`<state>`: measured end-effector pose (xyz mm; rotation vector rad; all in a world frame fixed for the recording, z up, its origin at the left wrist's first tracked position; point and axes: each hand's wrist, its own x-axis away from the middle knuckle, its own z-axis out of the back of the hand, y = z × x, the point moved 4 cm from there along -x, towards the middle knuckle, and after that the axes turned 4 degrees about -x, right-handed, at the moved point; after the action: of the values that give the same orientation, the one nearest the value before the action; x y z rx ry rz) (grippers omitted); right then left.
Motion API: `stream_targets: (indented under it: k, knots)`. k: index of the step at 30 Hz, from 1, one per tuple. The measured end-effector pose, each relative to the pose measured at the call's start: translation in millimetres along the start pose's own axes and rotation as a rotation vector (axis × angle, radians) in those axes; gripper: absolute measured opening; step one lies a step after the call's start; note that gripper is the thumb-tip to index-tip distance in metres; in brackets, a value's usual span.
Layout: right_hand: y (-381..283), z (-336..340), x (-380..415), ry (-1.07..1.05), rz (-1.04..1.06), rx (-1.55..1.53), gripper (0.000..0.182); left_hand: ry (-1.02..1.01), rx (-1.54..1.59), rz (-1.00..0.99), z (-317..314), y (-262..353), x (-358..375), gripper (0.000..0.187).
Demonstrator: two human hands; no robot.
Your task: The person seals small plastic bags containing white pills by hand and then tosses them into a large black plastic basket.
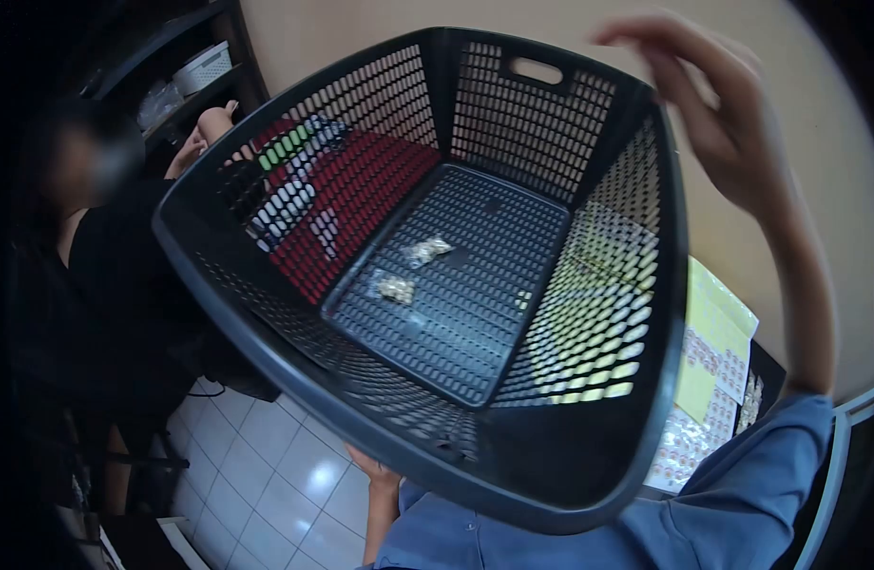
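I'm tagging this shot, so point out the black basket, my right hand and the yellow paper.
Black basket (475, 275), head view: bare floor.
Right hand (741, 119), head view: middle of the hand.
Yellow paper (722, 304), head view: its upper part.

I see a black plastic basket (551, 515) tilted with its mouth toward my camera, walls slotted, rim solid, a handle hole in the far wall; two small clear packets (395, 289) of pale pieces lie on its floor.
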<state>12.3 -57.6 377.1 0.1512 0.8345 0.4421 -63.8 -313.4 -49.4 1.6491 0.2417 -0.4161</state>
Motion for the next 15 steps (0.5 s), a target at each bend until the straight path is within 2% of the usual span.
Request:
stream_targets:
  k: [1,2,3,4,5,7,8,9,11,13,15]
  knots:
    - [-7,-20,-27,-0.088,0.1,0.001,0.019,0.03,-0.024,0.014,21,13,3,0.014]
    - [-22,-36,-48,-0.094,0.385,0.044,0.02,0.065,-0.042,0.024,47,23,8,0.011]
    - [-37,-49,-64,-0.098,0.674,0.09,0.032,0.103,-0.056,0.033,46,35,-10,0.009]
    - [-33,-79,-81,-0.369,0.39,0.086,0.02,0.049,-0.019,0.128,55,26,-14,0.011]
    - [-28,-107,-92,-0.629,0.093,0.078,0.019,0.053,-0.018,0.124,58,21,-20,0.011]
    - [-41,-143,-118,-1.072,0.089,0.331,0.02,0.039,-0.222,0.063,60,22,-29,0.018]
    - [-43,-158,-127,-1.191,0.034,0.345,0.021,0.034,-0.226,0.068,61,20,-32,0.018]
    - [-41,-172,-133,-1.312,-0.024,0.358,0.023,-0.004,-0.247,0.086,61,17,-34,0.026]
    - [-27,-241,-122,-1.511,0.081,0.396,0.025,-0.075,-0.278,0.122,57,9,-38,0.043]
    - [-24,-287,-92,-1.516,0.226,0.332,0.024,-0.058,-0.262,0.189,62,-1,-35,0.049]
    - [-26,-323,-53,-1.426,0.164,0.145,0.023,-0.061,-0.273,0.281,70,-10,-31,0.052]
